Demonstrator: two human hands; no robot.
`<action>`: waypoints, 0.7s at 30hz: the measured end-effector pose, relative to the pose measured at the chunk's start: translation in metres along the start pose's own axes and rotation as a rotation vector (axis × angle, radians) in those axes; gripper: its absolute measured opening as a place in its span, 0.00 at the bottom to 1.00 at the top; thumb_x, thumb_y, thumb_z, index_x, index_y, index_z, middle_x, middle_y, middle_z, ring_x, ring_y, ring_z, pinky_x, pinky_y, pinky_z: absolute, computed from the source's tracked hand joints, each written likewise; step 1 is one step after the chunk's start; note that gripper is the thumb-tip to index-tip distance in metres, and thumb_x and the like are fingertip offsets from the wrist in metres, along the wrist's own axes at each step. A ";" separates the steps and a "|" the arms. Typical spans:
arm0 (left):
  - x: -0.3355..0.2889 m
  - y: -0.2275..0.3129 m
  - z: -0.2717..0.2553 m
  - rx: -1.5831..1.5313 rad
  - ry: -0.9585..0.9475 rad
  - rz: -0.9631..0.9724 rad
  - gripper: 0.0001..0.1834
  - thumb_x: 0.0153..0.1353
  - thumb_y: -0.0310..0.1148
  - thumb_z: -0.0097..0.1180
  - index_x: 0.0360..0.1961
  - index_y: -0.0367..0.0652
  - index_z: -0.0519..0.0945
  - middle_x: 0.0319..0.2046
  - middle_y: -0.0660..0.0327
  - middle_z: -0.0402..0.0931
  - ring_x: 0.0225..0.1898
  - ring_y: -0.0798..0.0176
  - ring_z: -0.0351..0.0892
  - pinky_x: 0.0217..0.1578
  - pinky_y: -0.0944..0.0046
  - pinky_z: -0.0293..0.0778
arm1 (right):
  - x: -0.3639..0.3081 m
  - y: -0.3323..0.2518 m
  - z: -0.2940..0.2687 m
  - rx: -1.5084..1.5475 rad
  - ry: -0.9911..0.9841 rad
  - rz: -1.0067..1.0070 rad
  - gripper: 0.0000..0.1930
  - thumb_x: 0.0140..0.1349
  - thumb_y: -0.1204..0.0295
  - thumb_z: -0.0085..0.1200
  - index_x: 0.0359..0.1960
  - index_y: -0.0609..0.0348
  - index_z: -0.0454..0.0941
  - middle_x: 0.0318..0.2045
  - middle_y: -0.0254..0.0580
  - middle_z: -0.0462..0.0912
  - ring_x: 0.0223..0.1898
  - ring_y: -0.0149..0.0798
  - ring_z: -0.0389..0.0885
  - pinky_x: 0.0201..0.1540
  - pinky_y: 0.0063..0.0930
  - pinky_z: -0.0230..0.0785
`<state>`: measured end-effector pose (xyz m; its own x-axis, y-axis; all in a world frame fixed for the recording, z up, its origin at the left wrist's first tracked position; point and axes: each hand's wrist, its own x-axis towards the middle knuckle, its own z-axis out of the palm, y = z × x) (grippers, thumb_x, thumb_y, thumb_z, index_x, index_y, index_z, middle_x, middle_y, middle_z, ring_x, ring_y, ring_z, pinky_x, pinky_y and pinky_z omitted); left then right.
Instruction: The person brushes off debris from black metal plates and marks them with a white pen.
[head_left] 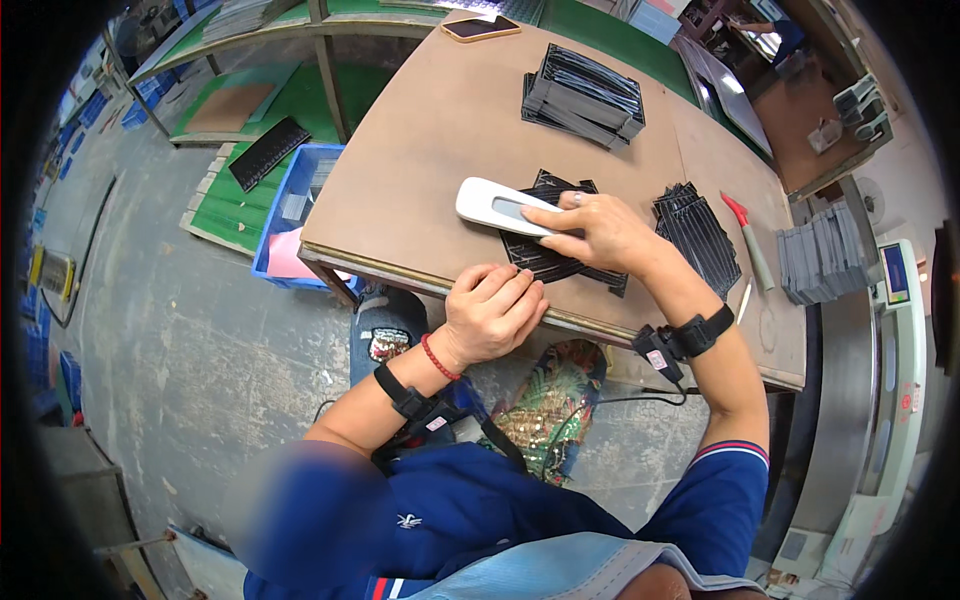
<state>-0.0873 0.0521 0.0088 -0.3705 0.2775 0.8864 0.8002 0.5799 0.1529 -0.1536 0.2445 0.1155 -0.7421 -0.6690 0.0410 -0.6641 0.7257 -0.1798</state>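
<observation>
My right hand (600, 232) grips a long white rounded hand-held device (485, 203) with a grey inset on top. Its exact kind I cannot make out. The device lies over crossed black striped sheets (550, 258), hiding part of them. My left hand (495, 310) is at the table's front edge, its curled fingers closed at the near corner of these sheets; its thumb is hidden. Right of my right hand lies another fanned pile of black striped sheets (700, 235). Farther back sits a tall banded stack of dark sheets (585, 95).
The brown-topped table (420, 150) carries a phone (481, 28) at the far left and a red-handled tool (745, 235) at the right. A blue crate (290, 215) stands left of the table. Grey stacked pieces (822, 255) and a white scale-like machine (900, 350) stand on the right.
</observation>
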 end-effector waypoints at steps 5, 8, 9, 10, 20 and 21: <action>0.001 0.002 -0.003 -0.010 0.010 -0.009 0.09 0.48 0.32 0.66 0.32 0.46 0.84 0.33 0.63 0.81 0.37 0.61 0.79 0.42 0.60 0.73 | -0.055 0.061 -0.010 0.091 0.082 0.373 0.23 0.59 0.66 0.58 0.58 0.43 0.77 0.27 0.50 0.76 0.27 0.45 0.75 0.37 0.33 0.69; 0.000 0.002 -0.004 -0.030 -0.014 -0.013 0.10 0.49 0.32 0.66 0.34 0.45 0.84 0.35 0.63 0.81 0.40 0.60 0.79 0.45 0.59 0.73 | -0.071 0.072 -0.015 0.023 0.053 0.562 0.22 0.58 0.61 0.57 0.57 0.40 0.77 0.31 0.53 0.80 0.34 0.54 0.80 0.41 0.40 0.71; 0.001 0.002 -0.004 -0.036 -0.006 -0.005 0.10 0.49 0.32 0.66 0.34 0.45 0.84 0.35 0.63 0.81 0.40 0.60 0.79 0.45 0.59 0.73 | -0.070 0.074 -0.011 -0.007 0.078 0.554 0.22 0.58 0.61 0.58 0.56 0.41 0.78 0.32 0.54 0.80 0.34 0.54 0.80 0.41 0.39 0.71; 0.002 0.003 -0.005 -0.046 -0.022 -0.008 0.11 0.49 0.33 0.65 0.35 0.43 0.83 0.36 0.61 0.81 0.41 0.59 0.79 0.47 0.57 0.72 | -0.070 0.074 -0.008 -0.037 0.103 0.546 0.22 0.58 0.61 0.58 0.56 0.43 0.78 0.32 0.55 0.80 0.34 0.54 0.80 0.41 0.39 0.72; -0.013 0.015 -0.013 -0.081 -0.134 -0.017 0.20 0.50 0.33 0.64 0.44 0.37 0.80 0.43 0.54 0.78 0.51 0.53 0.76 0.55 0.52 0.69 | -0.036 -0.008 0.014 0.099 0.140 0.199 0.20 0.58 0.60 0.58 0.53 0.46 0.81 0.30 0.53 0.81 0.33 0.53 0.82 0.39 0.41 0.74; -0.014 0.015 -0.014 -0.075 -0.139 -0.007 0.21 0.50 0.33 0.64 0.46 0.37 0.80 0.44 0.54 0.78 0.51 0.53 0.76 0.56 0.52 0.69 | -0.039 0.012 0.012 0.071 0.154 0.283 0.20 0.58 0.60 0.58 0.52 0.46 0.81 0.31 0.54 0.82 0.33 0.53 0.82 0.40 0.41 0.74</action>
<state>-0.0636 0.0469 0.0050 -0.4334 0.3804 0.8169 0.8287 0.5244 0.1955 -0.1312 0.2774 0.1004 -0.9050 -0.4060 0.1267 -0.4253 0.8628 -0.2731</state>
